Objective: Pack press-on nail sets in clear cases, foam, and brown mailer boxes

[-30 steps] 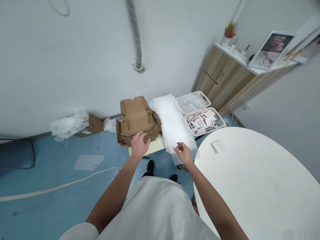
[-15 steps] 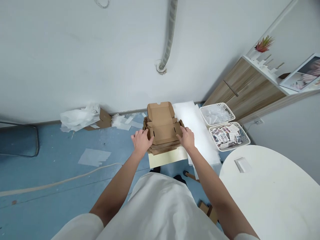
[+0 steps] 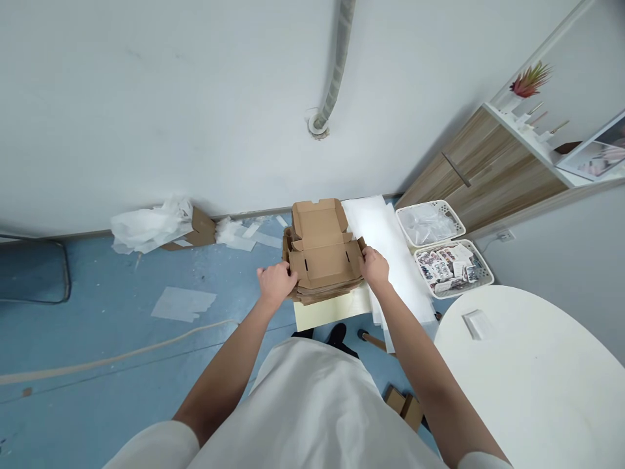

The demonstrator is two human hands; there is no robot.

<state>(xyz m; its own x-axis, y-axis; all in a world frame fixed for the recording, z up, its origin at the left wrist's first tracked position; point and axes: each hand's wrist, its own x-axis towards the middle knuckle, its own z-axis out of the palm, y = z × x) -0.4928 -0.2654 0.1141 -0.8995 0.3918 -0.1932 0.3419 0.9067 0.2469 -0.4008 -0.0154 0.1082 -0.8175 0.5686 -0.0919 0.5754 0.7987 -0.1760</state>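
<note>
The right hand [image 3: 375, 266] has been shifting the most: a second ago it was hanging over the white sheets [image 3: 398, 254], and now it's gripping the right side of the top box [image 3: 322, 257]. The left hand [image 3: 276, 283] is holding the left side, so they're pretty much mirroring each other. Both grips are looking narrow, thumb and fingers curling in on the edges. Can't tell whether they're pinching just that one box or catching some of the stack [image 3: 329, 296] below it too.

My guess is they're taking opposite sides so it's staying level and not twisting. The box is lying on top of the stack, which is sitting on a pale yellow board [image 3: 334, 314] right in front of the person, probably for easy reach.

Looks-wise, it's plain brown card, opened out, with one panel stretching toward the wall [image 3: 219, 117]. A small notch is showing in the far edge, and two dark slots are marking the near panel.
</note>
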